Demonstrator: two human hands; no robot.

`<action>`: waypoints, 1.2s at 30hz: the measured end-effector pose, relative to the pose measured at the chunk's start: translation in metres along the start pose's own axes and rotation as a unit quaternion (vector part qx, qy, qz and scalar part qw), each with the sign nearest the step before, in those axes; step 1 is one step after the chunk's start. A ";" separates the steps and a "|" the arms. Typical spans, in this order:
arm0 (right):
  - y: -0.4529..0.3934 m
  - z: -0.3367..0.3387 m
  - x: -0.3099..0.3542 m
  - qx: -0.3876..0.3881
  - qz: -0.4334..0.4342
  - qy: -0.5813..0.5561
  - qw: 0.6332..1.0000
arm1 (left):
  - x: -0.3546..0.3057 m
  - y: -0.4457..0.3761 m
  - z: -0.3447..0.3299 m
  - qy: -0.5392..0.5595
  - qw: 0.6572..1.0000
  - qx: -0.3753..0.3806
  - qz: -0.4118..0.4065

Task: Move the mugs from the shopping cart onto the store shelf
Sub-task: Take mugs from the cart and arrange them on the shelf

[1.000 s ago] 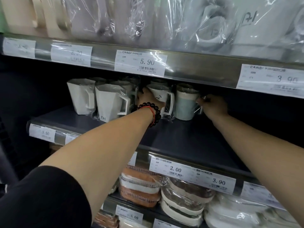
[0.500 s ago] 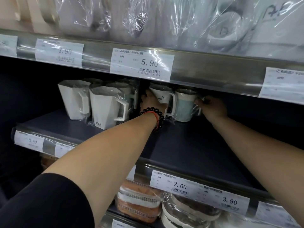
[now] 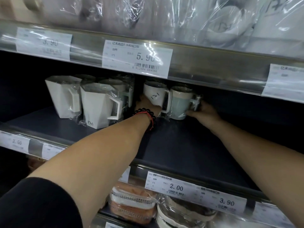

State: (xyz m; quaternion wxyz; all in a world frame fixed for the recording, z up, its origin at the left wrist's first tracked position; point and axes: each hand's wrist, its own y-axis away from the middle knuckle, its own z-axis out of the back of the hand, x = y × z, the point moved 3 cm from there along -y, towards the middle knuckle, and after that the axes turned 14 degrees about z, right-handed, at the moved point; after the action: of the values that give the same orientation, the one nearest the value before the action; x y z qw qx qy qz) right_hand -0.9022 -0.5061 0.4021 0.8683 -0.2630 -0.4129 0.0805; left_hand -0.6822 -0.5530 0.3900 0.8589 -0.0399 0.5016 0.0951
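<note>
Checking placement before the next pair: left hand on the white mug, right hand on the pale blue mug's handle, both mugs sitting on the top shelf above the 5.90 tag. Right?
Not quite. The head view shows the white mug and pale blue mug on the dark shelf below the 5.90 tag, not above it. The rest holds: left hand on the white mug, right hand at the blue mug's handle.

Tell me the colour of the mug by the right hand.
Pale blue-green mug with a cream rim band, by the right hand; head view.
</note>
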 end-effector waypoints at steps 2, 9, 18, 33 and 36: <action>-0.002 -0.003 -0.003 0.001 -0.005 0.023 1.000 | 0.000 -0.002 0.000 -0.005 1.000 0.000 -0.007; -0.010 -0.007 -0.008 -0.012 -0.015 0.053 0.998 | 0.000 -0.006 -0.002 -0.014 0.999 -0.019 -0.022; -0.001 -0.003 0.002 0.004 -0.023 0.074 0.997 | -0.002 0.007 0.001 -0.021 1.000 0.001 0.004; 0.106 0.004 0.102 0.030 0.077 0.239 0.967 | -0.001 0.134 0.080 -0.270 0.935 -0.019 -0.228; 0.131 -0.005 0.132 0.027 0.108 0.220 0.969 | 0.008 0.159 0.097 -0.265 0.931 -0.008 -0.250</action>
State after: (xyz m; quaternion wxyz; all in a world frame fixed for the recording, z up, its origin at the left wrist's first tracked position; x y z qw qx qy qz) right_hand -0.8027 -0.3502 0.4200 0.9306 -0.2942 -0.1783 0.1251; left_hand -0.6278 -0.3804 0.4357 0.9563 -0.1442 0.2285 -0.1116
